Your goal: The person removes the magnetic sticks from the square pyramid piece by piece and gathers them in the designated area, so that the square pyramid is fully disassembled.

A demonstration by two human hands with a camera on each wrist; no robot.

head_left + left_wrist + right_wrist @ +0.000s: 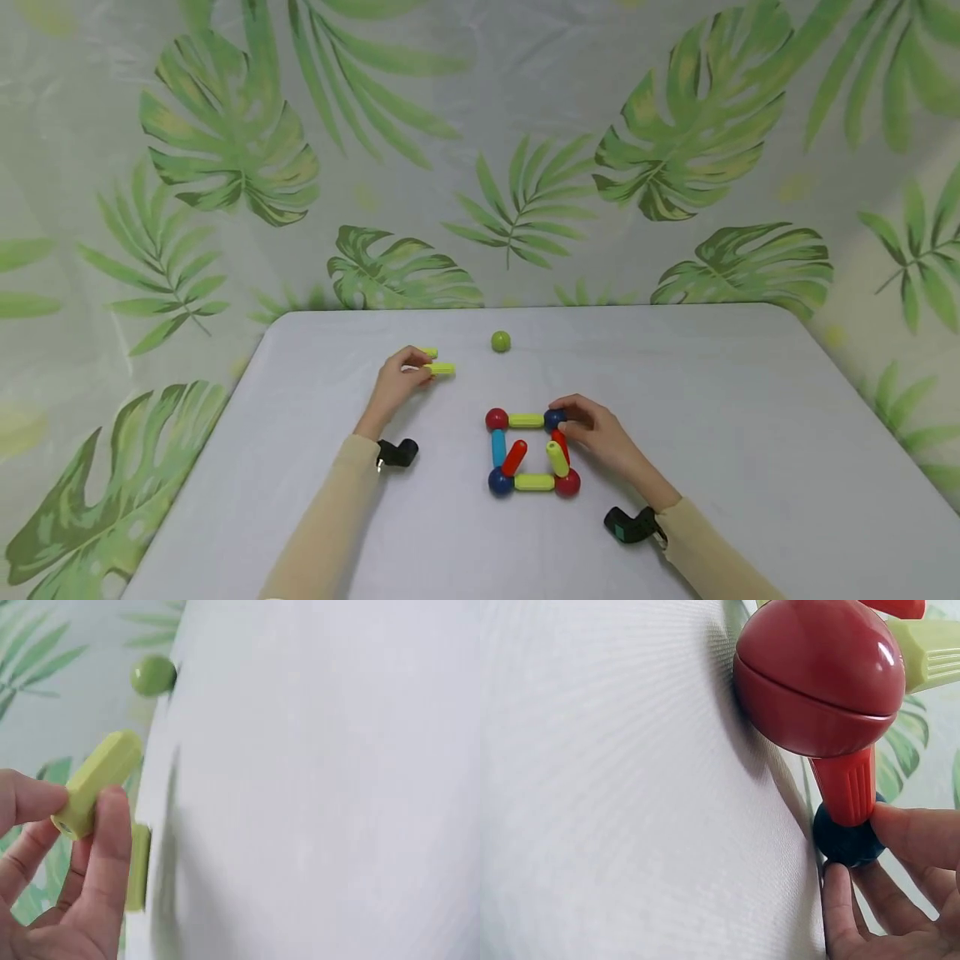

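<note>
Now the left hand [393, 385] pinches a plain rod [106, 766].

Five balls [500, 341], two wrist cameras [630, 526], and seemingly eight rods [527, 421], one partly hidden.

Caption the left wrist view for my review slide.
Left hand pinches a yellow-green rod, with a second rod and a green ball on the white table.

Left hand [397, 385]: pinching with its fingertips, farther forward than the right
Right hand [600, 433]: gripping, thumb and fingers curled
Forearms [326, 517]: both slanting inward
</note>
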